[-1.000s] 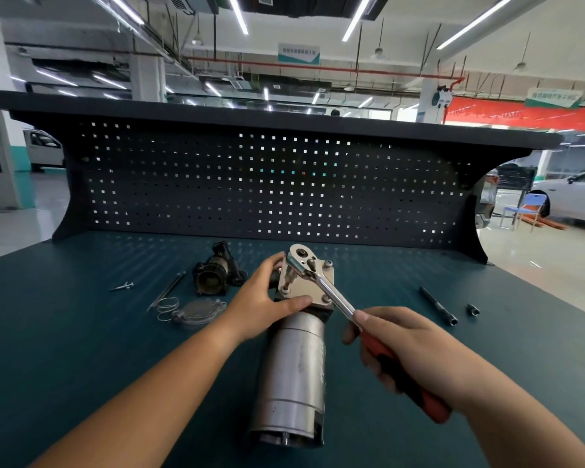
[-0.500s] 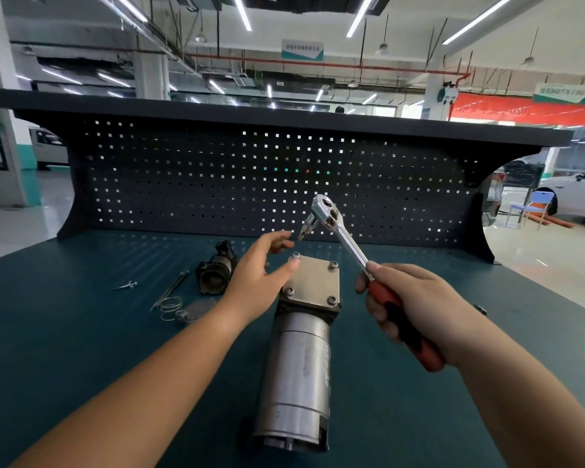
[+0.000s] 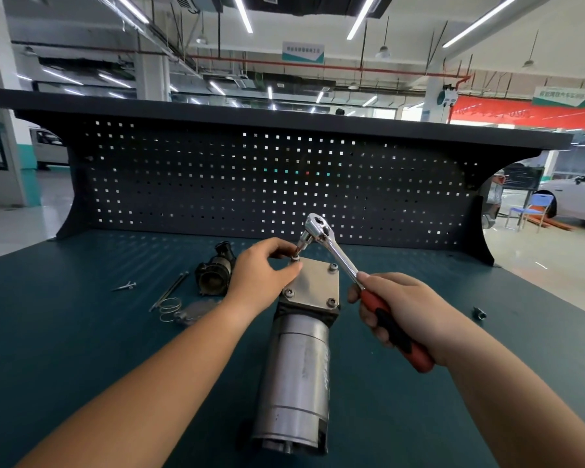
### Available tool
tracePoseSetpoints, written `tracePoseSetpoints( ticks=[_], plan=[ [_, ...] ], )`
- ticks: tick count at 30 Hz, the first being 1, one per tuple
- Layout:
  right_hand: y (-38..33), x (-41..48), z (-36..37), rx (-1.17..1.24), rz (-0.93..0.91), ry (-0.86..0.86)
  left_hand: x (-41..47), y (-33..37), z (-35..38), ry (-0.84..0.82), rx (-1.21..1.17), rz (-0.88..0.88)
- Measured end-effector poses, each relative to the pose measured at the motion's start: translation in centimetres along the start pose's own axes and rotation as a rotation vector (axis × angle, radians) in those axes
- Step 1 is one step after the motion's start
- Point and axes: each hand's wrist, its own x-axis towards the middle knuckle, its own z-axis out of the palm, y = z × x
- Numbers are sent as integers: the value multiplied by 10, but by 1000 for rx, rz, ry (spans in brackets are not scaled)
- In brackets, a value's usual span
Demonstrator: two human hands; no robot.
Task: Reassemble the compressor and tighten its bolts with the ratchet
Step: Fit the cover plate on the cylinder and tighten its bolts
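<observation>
A silver cylindrical compressor (image 3: pixel 299 373) lies lengthwise on the dark green bench, its square end plate (image 3: pixel 313 285) facing up with a bolt at each corner. My right hand (image 3: pixel 402 315) grips the red and black handle of a chrome ratchet (image 3: pixel 331 248). The ratchet's socket sits on the plate's far left bolt (image 3: pixel 296 258). My left hand (image 3: pixel 262 271) rests against the plate's left edge, with fingertips pinched around the socket at that bolt.
Left of the compressor lie a black housing part (image 3: pixel 215 273), a round cover with a wire spring (image 3: pixel 183 310), a long rod (image 3: pixel 169 290) and a small screw (image 3: pixel 125 286). A small socket (image 3: pixel 479 313) lies at the right. A perforated back panel (image 3: pixel 267 184) closes the bench's far side.
The ratchet was lifted off the plate and then came back down onto the far left bolt. My left hand moved from the plate's side up to the socket.
</observation>
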Motion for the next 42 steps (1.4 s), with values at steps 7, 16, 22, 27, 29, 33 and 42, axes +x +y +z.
tracePoseSetpoints(
  ticks=[7, 16, 22, 27, 29, 33, 42],
  plan=[
    [1, 2, -7, -46, 7, 13, 1, -1, 1, 12, 15, 15],
    [-12, 10, -20, -247, -34, -32, 2, 0, 1, 14, 1, -25],
    [-39, 25, -43, -491, -32, -159, 3, -1, 1, -7, 2, -18],
    [-43, 39, -57, -686, -45, -144, 5, -2, 0, -19, 12, -19],
    [-40, 45, -60, -779, -84, -83, 6, -2, 1, -16, 5, -35],
    [-35, 54, -63, -940, -228, 52, 6, -2, 3, 2, -32, -85],
    [-27, 56, -59, -1017, -327, 114, 6, 1, 0, -17, -29, -84]
  ],
)
